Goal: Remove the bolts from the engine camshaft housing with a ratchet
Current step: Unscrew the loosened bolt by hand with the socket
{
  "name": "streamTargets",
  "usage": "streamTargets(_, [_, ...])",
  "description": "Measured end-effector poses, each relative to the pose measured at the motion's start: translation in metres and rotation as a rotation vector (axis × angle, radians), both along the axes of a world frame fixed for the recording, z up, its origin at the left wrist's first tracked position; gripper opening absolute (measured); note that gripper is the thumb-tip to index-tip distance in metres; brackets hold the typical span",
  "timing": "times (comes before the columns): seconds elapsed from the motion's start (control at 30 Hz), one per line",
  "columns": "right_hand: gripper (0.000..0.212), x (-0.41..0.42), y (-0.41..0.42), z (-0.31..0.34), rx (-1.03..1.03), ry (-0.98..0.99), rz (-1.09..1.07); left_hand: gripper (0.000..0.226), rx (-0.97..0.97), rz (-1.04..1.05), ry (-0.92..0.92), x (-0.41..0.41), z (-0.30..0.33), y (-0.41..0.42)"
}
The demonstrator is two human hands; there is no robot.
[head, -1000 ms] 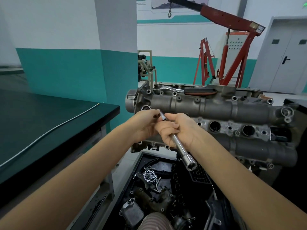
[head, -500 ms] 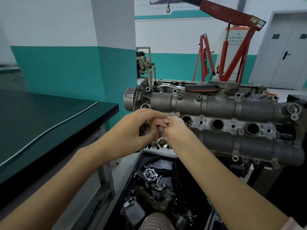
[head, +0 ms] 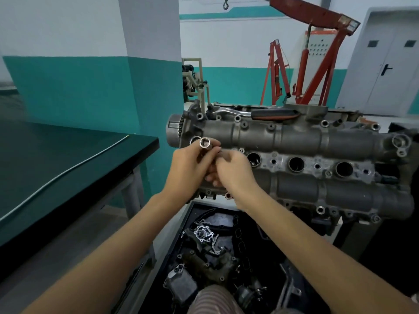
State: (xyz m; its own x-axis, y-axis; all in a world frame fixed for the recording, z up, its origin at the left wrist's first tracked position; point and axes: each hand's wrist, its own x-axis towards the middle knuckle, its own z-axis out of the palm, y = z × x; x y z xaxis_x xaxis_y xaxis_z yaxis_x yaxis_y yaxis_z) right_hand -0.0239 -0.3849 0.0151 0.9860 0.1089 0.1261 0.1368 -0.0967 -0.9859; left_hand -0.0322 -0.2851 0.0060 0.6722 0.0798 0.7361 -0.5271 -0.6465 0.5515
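In front of the camshaft housing's (head: 283, 141) sprocket end, both hands meet around a chrome socket extension bar (head: 205, 146). The left hand (head: 188, 168) curls its fingers round the bar's upper part, with the open socket mouth poking out above the fingers. The right hand (head: 233, 171) pinches the bar's lower part, which is hidden between the two hands, so I cannot tell how it ends. The bar's long axis runs steeply upward, its hollow end tilted toward the camera and slightly away from the housing's spark plug wells.

On top of the housing, along its far edge, lies the ratchet (head: 256, 113), its long axis parallel to the housing, chrome head toward the sprocket end and dark, orange-trimmed handle pointing the other way. No hand touches it.

Below the housing sits a black parts bin (head: 172, 241) holding a timing chain, gaskets, a water pump cover and other engine castings. Beside the housing's sprocket end stands a dark green workbench (head: 68, 159).
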Motion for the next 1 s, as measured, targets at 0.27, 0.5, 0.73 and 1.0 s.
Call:
streamTargets(0.27, [0.033, 0.028, -0.01, -0.006, -0.852, -0.768, -0.157, 0.044, 0.095, -0.047, 0.014, -0.017, 0.003, 0.011])
streamTargets(0.5, [0.016, 0.045, -0.012, -0.019, -0.547, -0.818, -0.064, 0.033, 0.052, -0.077, -0.08, -0.019, 0.003, 0.016])
streamTargets(0.73, [0.032, 0.051, -0.013, -0.022, -0.439, -0.734, 0.032, 0.033, -0.062, 0.11, -0.11, -0.008, 0.008, 0.005])
streamTargets(1.0, [0.009, 0.052, -0.012, -0.028, -0.382, -0.801, 0.001, 0.025, 0.306, 0.091, -0.082, -0.029, 0.019, 0.02])
